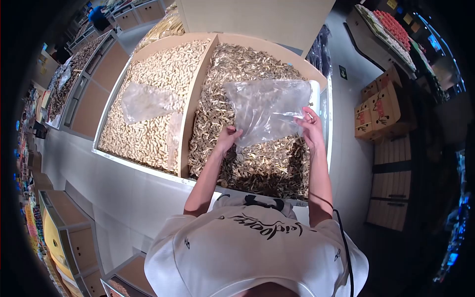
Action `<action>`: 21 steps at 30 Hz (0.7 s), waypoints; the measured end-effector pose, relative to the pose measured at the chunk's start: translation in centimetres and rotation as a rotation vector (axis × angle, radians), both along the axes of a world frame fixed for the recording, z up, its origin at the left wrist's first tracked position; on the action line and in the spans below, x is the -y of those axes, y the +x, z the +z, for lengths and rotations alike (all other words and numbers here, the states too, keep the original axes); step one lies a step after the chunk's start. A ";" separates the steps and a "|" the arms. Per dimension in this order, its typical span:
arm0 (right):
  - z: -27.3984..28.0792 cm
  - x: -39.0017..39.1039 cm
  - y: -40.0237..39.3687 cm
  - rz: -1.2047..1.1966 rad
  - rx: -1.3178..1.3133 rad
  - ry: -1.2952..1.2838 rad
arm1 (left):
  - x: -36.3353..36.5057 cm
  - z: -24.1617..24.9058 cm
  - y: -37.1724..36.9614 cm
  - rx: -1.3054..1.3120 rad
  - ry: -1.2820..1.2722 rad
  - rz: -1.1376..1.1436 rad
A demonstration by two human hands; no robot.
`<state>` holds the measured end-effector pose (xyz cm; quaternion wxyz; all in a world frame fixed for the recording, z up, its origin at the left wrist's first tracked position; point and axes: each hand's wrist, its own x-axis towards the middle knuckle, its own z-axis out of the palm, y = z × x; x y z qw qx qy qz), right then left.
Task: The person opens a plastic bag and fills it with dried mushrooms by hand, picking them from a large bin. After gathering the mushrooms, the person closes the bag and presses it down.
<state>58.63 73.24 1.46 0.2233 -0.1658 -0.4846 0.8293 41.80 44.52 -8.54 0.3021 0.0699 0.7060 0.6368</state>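
Note:
I hold a clear plastic bag (pixel 267 109) spread out over the right compartment of a wooden bin (pixel 193 94). My left hand (pixel 228 137) pinches the bag's lower left edge. My right hand (pixel 310 126) grips its lower right edge. Under the bag lies a heap of dried brown mushroom-like pieces (pixel 257 163). The left compartment is full of pale peanuts in the shell (pixel 153 84), with another clear bag (pixel 146 101) lying loose on top of them.
A wooden divider (pixel 198 84) splits the bin. Stacked cardboard boxes (pixel 378 106) stand on the floor to the right. More bins of dry goods (pixel 74 74) run along the left. A person in blue (pixel 99 17) stands far off at top left.

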 end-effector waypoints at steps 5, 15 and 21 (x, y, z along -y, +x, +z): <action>1.3 4.5 3.9 0.147 -0.092 -0.036 | 0.5 1.9 0.3 0.163 0.023 -0.035; -5.0 2.8 8.6 0.251 -0.028 -0.074 | 6.2 0.2 -0.3 -0.190 0.302 -0.088; -3.1 2.9 8.7 0.278 -0.171 -0.054 | 9.0 0.3 -0.2 -0.223 0.393 -0.022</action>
